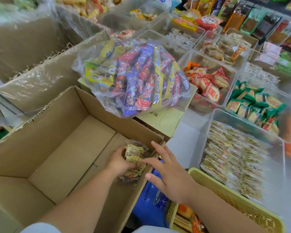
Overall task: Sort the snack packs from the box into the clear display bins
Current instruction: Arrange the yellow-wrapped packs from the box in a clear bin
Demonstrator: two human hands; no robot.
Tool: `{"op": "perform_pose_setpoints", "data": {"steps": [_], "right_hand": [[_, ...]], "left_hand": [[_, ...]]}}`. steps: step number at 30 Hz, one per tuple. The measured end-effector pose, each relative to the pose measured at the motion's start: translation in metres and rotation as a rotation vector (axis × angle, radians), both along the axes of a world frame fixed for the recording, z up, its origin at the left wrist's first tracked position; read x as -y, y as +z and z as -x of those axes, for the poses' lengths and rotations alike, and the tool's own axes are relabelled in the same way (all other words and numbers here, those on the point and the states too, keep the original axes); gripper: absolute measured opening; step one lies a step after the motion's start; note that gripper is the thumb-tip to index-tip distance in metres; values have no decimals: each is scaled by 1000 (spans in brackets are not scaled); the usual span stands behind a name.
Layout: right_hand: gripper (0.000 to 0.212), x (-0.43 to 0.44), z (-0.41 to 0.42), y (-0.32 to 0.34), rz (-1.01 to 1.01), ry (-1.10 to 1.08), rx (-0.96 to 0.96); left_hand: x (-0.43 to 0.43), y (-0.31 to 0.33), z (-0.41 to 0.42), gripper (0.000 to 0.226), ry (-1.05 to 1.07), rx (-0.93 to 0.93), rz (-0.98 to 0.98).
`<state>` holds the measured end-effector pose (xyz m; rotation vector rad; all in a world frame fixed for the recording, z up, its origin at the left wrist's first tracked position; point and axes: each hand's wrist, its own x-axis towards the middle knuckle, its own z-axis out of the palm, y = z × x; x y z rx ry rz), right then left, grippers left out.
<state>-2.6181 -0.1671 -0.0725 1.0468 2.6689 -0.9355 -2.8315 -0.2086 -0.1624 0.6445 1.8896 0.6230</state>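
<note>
An open cardboard box (60, 148) fills the lower left, nearly bare inside. In its near right corner my left hand (118, 161) grips a bundle of yellow-beige snack packs (134, 153). My right hand (170, 175) hovers over the box's right wall with its fingers spread and straight, fingertips touching the bundle. To the right stands a clear display bin (207, 132) packed with rows of the same kind of beige packs (233, 157).
A clear bag of colourful snack bars (138, 76) lies on a yellow-green carton (163, 120) behind the box. More clear bins hold red-orange packs (208, 83) and green packs (255, 103). A yellow basket (233, 200) and something blue (148, 204) sit near me.
</note>
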Motion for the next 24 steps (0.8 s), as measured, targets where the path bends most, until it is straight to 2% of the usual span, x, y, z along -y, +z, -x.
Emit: {"op": "perform_pose_setpoints", "data": {"steps": [9, 14, 21, 24], "right_hand": [[45, 0, -1, -3, -3, -15, -40], [45, 0, -3, -5, 0, -22, -54], [48, -2, -3, 0, 27, -17, -30], [58, 1, 1, 8, -17, -32, -3]], "left_hand": [[21, 6, -4, 58, 35, 89, 6], [34, 12, -3, 54, 105, 128, -39], [64, 46, 15, 51, 313, 154, -147], [76, 75, 17, 50, 396, 126, -216]]}}
